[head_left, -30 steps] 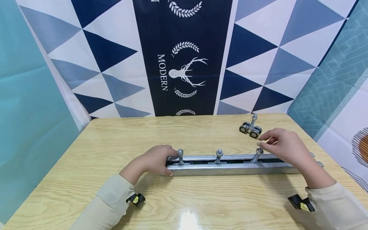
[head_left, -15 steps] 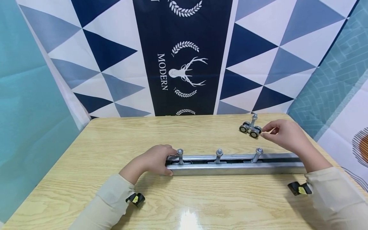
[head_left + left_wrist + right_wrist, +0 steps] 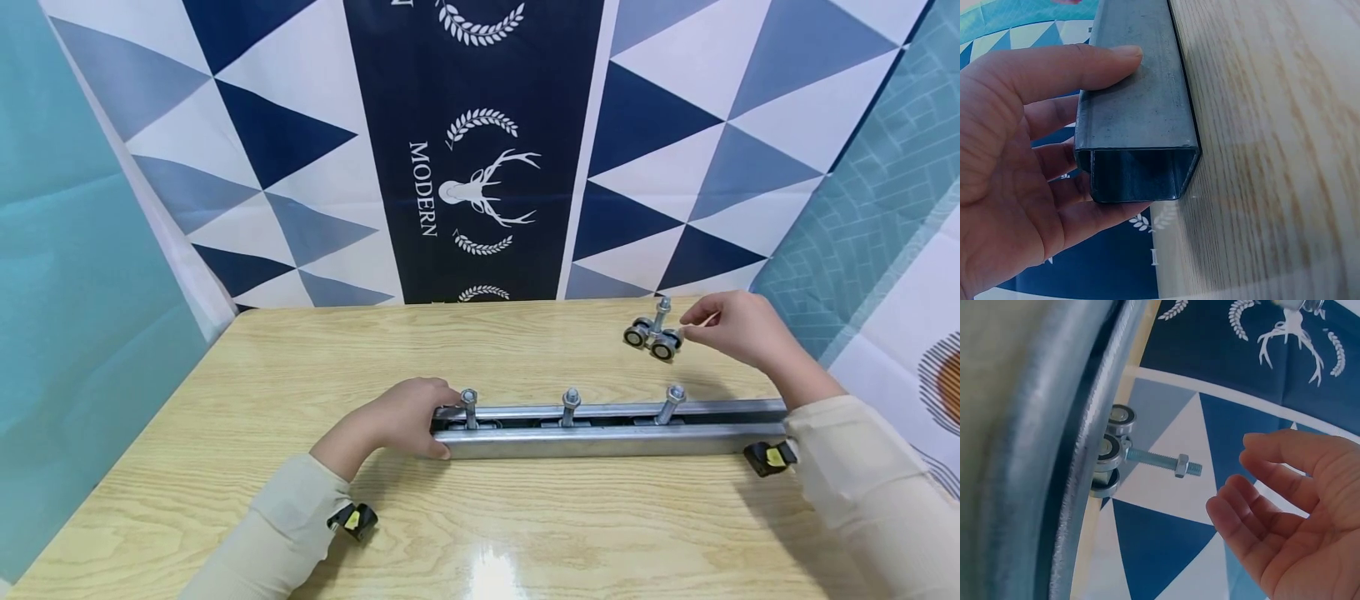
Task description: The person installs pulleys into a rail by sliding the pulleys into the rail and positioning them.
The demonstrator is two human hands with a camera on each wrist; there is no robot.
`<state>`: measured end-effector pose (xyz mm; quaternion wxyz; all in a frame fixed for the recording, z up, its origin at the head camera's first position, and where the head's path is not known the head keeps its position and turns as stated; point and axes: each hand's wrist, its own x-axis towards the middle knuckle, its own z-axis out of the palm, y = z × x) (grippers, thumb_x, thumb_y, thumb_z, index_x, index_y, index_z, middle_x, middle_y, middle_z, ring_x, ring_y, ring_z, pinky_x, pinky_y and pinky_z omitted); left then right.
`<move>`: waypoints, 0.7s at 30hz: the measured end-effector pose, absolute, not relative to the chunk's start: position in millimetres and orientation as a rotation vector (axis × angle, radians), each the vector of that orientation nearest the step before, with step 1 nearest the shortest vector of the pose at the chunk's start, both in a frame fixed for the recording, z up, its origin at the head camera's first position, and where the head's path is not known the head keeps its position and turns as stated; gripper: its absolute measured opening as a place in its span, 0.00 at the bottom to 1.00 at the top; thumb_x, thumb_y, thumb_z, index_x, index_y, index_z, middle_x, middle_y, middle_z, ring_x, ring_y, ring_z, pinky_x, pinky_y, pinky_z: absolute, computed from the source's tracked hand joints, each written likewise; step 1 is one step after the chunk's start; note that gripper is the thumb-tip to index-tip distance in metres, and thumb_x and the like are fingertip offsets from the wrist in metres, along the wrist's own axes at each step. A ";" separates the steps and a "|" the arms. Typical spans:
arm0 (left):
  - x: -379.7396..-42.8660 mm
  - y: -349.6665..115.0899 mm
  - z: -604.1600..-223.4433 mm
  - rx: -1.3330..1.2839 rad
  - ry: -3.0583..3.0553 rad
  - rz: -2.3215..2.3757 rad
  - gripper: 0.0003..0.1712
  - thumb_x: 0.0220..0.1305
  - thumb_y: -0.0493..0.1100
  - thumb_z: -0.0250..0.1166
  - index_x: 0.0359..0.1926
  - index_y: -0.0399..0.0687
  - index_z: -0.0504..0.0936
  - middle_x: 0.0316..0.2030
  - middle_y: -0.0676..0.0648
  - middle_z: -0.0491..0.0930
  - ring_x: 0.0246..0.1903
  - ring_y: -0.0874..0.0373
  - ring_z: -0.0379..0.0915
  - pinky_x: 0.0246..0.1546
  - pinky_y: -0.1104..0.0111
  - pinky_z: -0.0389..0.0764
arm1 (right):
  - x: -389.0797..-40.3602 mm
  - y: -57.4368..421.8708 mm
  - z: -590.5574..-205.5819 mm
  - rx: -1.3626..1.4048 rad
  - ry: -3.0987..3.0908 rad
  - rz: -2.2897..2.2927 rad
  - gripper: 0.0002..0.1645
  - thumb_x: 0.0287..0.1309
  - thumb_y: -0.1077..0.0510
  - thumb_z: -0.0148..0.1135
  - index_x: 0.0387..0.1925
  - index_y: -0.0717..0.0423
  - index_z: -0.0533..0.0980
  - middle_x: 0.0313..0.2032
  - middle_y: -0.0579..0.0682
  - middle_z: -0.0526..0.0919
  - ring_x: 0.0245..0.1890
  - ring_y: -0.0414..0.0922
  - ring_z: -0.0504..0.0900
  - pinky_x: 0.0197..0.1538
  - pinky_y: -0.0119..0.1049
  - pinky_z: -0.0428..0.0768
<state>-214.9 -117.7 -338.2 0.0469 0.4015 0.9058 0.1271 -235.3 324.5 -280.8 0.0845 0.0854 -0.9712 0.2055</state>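
Observation:
A metal C-shaped rail (image 3: 615, 444) lies across the table, slot facing up. My left hand (image 3: 408, 417) holds its left end, thumb on the near side wall, as the left wrist view shows along with the rail's hollow end (image 3: 1138, 175). Three bolts stand up through the slot: a left one (image 3: 470, 410), a middle one (image 3: 571, 408) and a right one (image 3: 672, 405). Behind the rail, a roller trolley (image 3: 663, 348) stands on its wheels, bolt upright. Just right of it is my right hand (image 3: 742, 329); in the right wrist view its bent fingers (image 3: 1266, 450) are apart from the trolley's bolt (image 3: 1157, 459).
The wooden table (image 3: 247, 392) ends at a patterned cloth backdrop (image 3: 480, 167). A teal cloth (image 3: 97, 250) hangs at the left, and another patterned cloth (image 3: 862, 258) at the right. Dark wrist cameras sit at the left cuff (image 3: 354, 520) and right cuff (image 3: 770, 457).
My right hand has moved from over the rail's right bolt, away toward the back, up beside the loose roller trolley. The left hand, rail and trolley have stayed in place.

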 end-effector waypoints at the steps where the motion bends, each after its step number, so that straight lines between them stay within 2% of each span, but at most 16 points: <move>1: -214.8 -117.7 -338.3 1.225 2.763 0.387 0.35 0.43 0.45 0.79 0.55 0.39 0.80 0.47 0.46 0.80 0.47 0.51 0.76 0.51 0.59 0.76 | -237.1 325.1 -280.8 0.250 -2.898 0.613 0.14 0.59 0.55 0.65 0.39 0.62 0.83 0.34 0.55 0.84 0.34 0.53 0.80 0.28 0.42 0.76; 7: -214.7 -117.2 -338.9 1.226 2.765 0.393 0.35 0.43 0.45 0.79 0.55 0.39 0.80 0.47 0.46 0.80 0.47 0.51 0.76 0.51 0.59 0.76 | -251.7 329.6 -282.6 0.222 -2.899 0.645 0.15 0.61 0.54 0.64 0.40 0.65 0.82 0.37 0.60 0.84 0.36 0.57 0.80 0.31 0.48 0.78; 14: -214.2 -116.8 -338.7 1.220 2.763 0.408 0.35 0.43 0.45 0.79 0.54 0.38 0.80 0.47 0.46 0.80 0.46 0.52 0.75 0.50 0.59 0.76 | -269.5 330.7 -286.9 0.168 -2.889 0.658 0.20 0.61 0.55 0.63 0.47 0.69 0.79 0.45 0.69 0.79 0.43 0.63 0.78 0.38 0.55 0.78; 21: -215.1 -116.4 -338.9 1.204 2.764 0.394 0.36 0.43 0.45 0.79 0.55 0.39 0.80 0.48 0.46 0.80 0.48 0.51 0.75 0.52 0.58 0.75 | -287.2 327.2 -290.5 0.144 -2.911 0.677 0.24 0.59 0.57 0.64 0.51 0.72 0.77 0.50 0.74 0.76 0.46 0.67 0.76 0.42 0.58 0.78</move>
